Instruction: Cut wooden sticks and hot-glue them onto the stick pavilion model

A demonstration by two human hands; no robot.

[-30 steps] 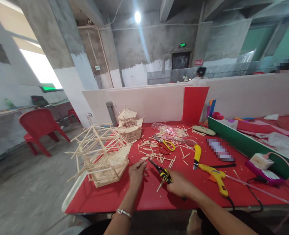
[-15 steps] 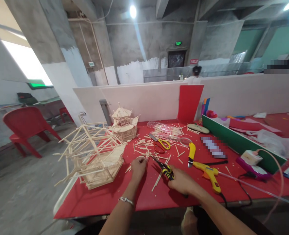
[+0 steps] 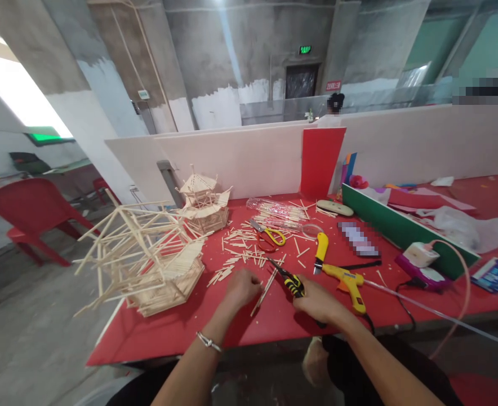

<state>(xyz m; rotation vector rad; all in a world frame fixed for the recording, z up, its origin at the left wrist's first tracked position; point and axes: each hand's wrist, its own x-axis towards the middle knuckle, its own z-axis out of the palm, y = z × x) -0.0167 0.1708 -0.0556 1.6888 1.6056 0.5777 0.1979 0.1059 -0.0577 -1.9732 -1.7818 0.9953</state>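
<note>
My right hand [image 3: 314, 299] is wrapped round the yellow-and-black handles of a pair of pliers [image 3: 292, 283], whose dark narrow jaws point up and left over the sticks. My left hand [image 3: 245, 288] is closed, its fingertips together beside a couple of longer wooden sticks [image 3: 266, 290] on the red tabletop; whatever it pinches is too small to make out. Beyond both hands lies a scatter of short wooden sticks [image 3: 236, 239], with red-and-yellow-handled scissors [image 3: 270, 232] among them. To the left stands a large open stick-built framework [image 3: 164, 282], with a smaller tiered pavilion model [image 3: 202, 206] behind it.
Right of the pliers lie a yellow utility knife [image 3: 320, 251] and a yellow glue gun [image 3: 352, 285] with a clear glue stick. A phone-like pixelated object [image 3: 359, 239], green board [image 3: 405, 228] and power adapter [image 3: 420, 255] are farther right. White panels [image 3: 240, 160] border the back.
My left hand has drawn back from the stick pile towards the longer sticks. My right hand still grips the pliers. The view has tilted down and shifted slightly.
</note>
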